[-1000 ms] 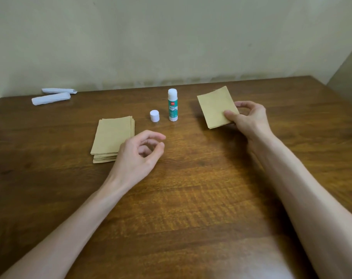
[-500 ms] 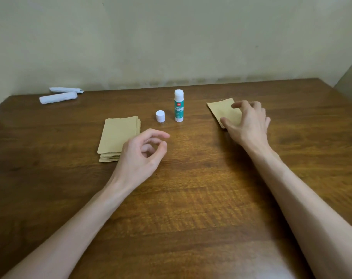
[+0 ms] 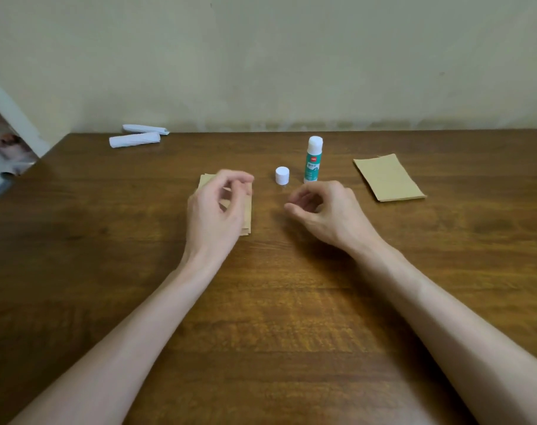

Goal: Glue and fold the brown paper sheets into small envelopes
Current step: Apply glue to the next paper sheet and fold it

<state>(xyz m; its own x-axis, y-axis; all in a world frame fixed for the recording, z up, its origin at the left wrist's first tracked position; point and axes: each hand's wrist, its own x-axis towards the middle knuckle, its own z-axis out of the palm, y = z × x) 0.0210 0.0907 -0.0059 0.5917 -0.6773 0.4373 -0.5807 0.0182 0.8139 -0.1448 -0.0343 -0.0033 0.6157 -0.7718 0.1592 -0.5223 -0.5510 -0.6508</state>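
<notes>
A second ago my right hand was pinching the folded brown piece up off the desk. Now that piece lies flat toward the far right of the desk, well apart from both hands, and nothing touches it. I take that as one envelope finished and set aside.

My right hand has come back toward the middle of the desk, just on the near side of the glue stick. Its fingers are loosely curled and it holds nothing. The glue stick stands upright with its tip bare, and its white cap sits on the desk just beside it on the left.

My left hand has moved from beside the stack of brown sheets to right over it, and now covers most of it. Its fingers are bent with the thumb close to the forefinger, but no sheet is lifted. I cannot tell whether the fingertips touch the top sheet.

The stack lies mid-desk, left of the cap. As I read it, the next round is starting: take the top sheet, then glue and fold it. Going by the stack's layered edge, several envelopes are still to make. Two white paper rolls lie by the far left corner.
</notes>
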